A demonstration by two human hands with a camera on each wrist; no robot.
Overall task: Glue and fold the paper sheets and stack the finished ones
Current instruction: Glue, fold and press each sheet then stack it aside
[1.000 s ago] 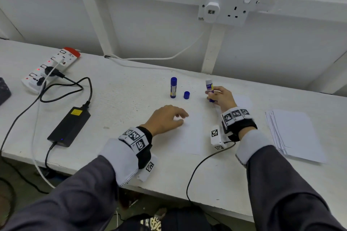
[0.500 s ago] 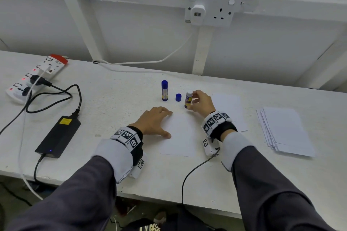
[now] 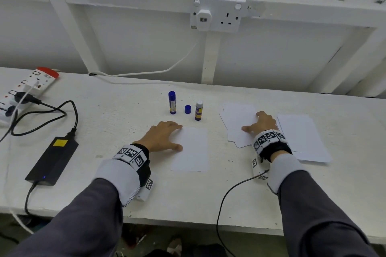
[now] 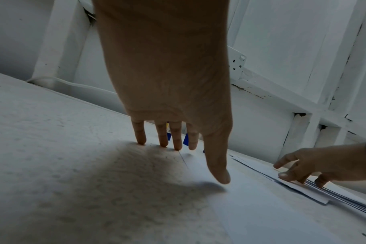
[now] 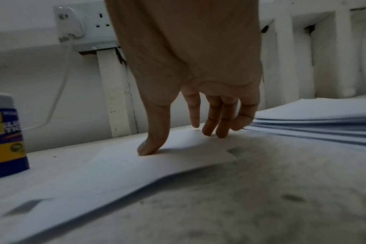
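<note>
White-painted panelling with a double wall socket backs a scuffed white worktop. On it, straight ahead, lies 1 flat white paper sheet; the left hand rests at its left edge, fingers straight and slightly spread, thumb tip on the paper. Behind the sheet stand a capped blue glue stick, a loose blue cap and an uncapped glue stick with a blue and yellow label, all apart from each other. To the right, the right hand lies palm down on a loose stack of white folded sheets, fingers relaxed and spread, thumb pressing the top one. Just beside that stack, farther right, sits a thicker pile of white sheets. At far left are a white power strip and a black power adapter.
</note>
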